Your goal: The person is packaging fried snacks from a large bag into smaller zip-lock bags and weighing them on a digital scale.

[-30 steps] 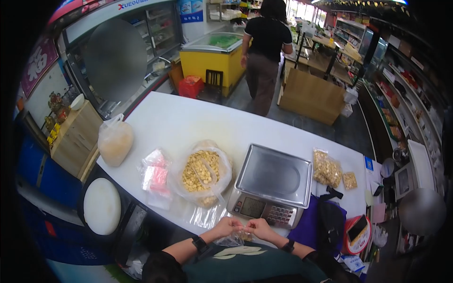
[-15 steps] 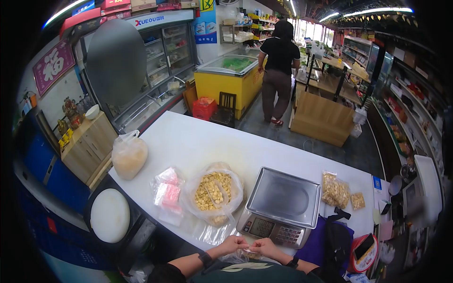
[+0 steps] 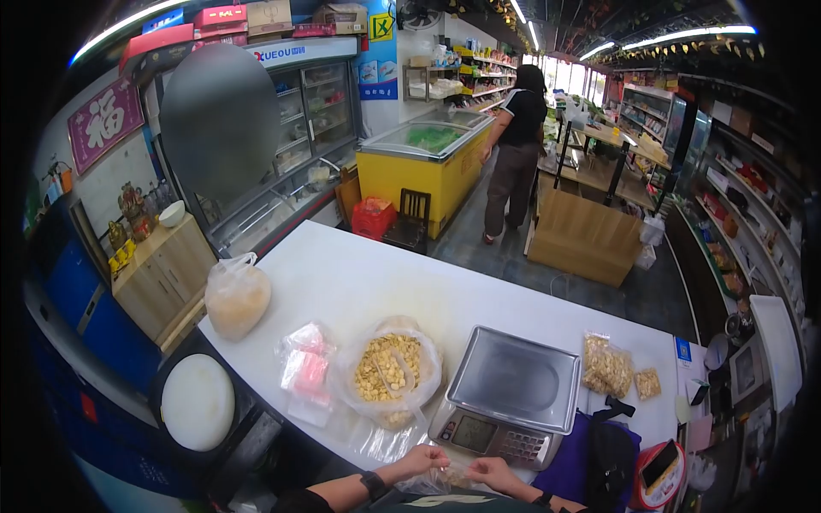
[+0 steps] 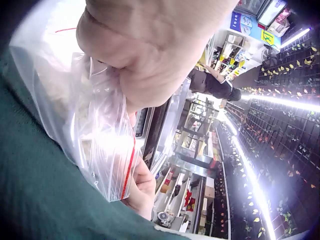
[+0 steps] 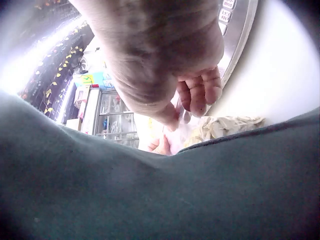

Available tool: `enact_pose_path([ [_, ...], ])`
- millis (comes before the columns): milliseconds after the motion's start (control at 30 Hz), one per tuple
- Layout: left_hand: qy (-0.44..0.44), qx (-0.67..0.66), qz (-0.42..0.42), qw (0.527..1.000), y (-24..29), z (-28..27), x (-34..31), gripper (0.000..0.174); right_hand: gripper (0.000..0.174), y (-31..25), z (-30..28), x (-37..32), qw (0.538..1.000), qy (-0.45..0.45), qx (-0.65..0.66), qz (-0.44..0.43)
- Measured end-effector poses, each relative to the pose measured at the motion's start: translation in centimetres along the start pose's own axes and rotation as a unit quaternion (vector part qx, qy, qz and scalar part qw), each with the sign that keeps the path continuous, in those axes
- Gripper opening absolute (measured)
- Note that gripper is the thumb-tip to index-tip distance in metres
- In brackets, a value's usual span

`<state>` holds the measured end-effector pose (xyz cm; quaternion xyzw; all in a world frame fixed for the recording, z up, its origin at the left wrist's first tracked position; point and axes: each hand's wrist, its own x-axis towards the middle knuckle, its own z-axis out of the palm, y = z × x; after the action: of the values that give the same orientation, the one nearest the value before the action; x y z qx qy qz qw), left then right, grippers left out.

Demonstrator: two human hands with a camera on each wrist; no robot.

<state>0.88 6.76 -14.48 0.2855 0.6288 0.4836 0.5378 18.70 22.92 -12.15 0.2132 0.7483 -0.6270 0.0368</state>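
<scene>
Close to my body at the table's front edge, a clear zip-lock bag [image 3: 455, 481] hangs between my hands. Its red seal line shows in the left wrist view, where the plastic [image 4: 100, 130] is creased and shiny. Pale dried slices [image 5: 222, 127] fill it in the right wrist view. My left hand [image 3: 421, 460] pinches the bag's top at one side, and my right hand [image 3: 498, 474] pinches the other side. A scale [image 3: 515, 380] stands just beyond the hands. Left of it sits a large open bag [image 3: 345, 389] of pale yellow slices with a clear scoop [image 3: 402, 369] in it.
Flat empty bags with pink [image 3: 308, 372] lie left of the open bag. A tied bag [image 3: 237, 303] stands at the table's left end. Filled packets [image 3: 605, 368], a purple bag [image 3: 560, 445] and a red-rimmed tub [image 3: 660, 474] are at right. A person [image 3: 513, 154] stands beyond.
My hands have moved apart along the bag's top, from nearly touching to a visible gap. The head view has tilted up, and the person beyond has walked farther off and turned.
</scene>
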Motion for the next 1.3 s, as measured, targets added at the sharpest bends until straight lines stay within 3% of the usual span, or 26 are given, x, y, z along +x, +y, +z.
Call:
enact_pose_path([
  [67, -0.008, 0.038, -0.009, 0.999, -0.8, -0.4, 0.5, 0.019, 0.027, 1.1, -0.1, 0.2, 0.999, -0.021, 0.026, -0.012],
  [100, -0.005, 0.095, -0.008, 0.995, -1.1, -0.6, 0.7, 0.022, 0.025, 2.3, 0.0, 0.3, 0.999, -0.006, -0.014, -0.049],
  [133, -0.011, 0.059, -0.039, 0.997, -0.7, -0.4, 0.4, 0.026, 0.024, 3.0, 0.0, 0.7, 0.994, 0.011, -0.055, -0.089],
  [167, -0.005, 0.035, 0.026, 0.999, -2.6, -0.5, 1.4, 0.021, 0.026, 2.7, 0.6, 0.6, 0.994, 0.027, 0.001, -0.109],
  [200, 0.031, 0.097, -0.03, 0.994, 1.5, 0.2, -0.4, 0.02, 0.029, 1.9, 1.2, 0.3, 0.989, 0.041, 0.058, -0.127],
  [233, 0.023, -0.002, -0.011, 1.0, 0.2, 0.3, -0.1, 0.02, 0.03, 1.8, 0.9, 0.5, 0.99, 0.064, -0.001, -0.123],
  [267, 0.023, 0.002, -0.006, 1.0, 1.0, 0.3, -0.3, 0.02, 0.032, 2.3, 0.9, 0.4, 0.988, 0.086, -0.058, -0.11],
  [333, 0.003, -0.023, -0.009, 1.0, 2.3, 0.5, -1.2, 0.02, 0.03, 2.1, 0.7, 0.8, 0.988, 0.072, -0.049, -0.13],
  [400, -0.009, -0.057, -0.009, 0.998, 1.7, 0.5, -1.0, 0.02, 0.027, 1.3, 0.5, 0.1, 0.992, -0.024, 0.114, -0.043],
  [467, -0.01, -0.035, -0.031, 0.999, 1.5, 0.4, -1.0, 0.019, 0.024, 3.6, 0.9, 0.6, 0.991, -0.001, 0.105, -0.081],
  [533, 0.004, -0.011, -0.045, 0.999, 2.0, 0.8, -1.2, 0.018, 0.022, 2.9, 0.4, 0.4, 0.991, -0.035, 0.129, 0.007],
  [667, 0.02, -0.02, -0.069, 0.997, 1.4, 0.9, -0.9, 0.018, 0.022, 4.2, 0.6, 0.5, 0.995, -0.019, 0.073, 0.06],
  [800, 0.018, -0.039, -0.072, 0.996, 2.3, 1.0, -1.3, 0.017, 0.023, 4.2, 1.1, 1.0, 0.996, -0.023, 0.079, 0.02],
  [867, 0.015, -0.045, -0.069, 0.997, 2.2, 1.1, -1.3, 0.017, 0.024, 5.6, 1.7, 2.2, 0.996, 0.027, -0.002, -0.084],
  [1067, 0.031, -0.01, -0.054, 0.998, -0.1, 0.8, -0.2, 0.018, 0.029, -0.6, 2.1, 1.7, 0.999, -0.008, 0.045, -0.008],
  [1300, 0.025, -0.04, -0.023, 0.999, 0.8, 1.1, -1.3, 0.016, 0.029, 1.8, 2.5, 2.2, 0.996, -0.001, 0.07, -0.059],
])
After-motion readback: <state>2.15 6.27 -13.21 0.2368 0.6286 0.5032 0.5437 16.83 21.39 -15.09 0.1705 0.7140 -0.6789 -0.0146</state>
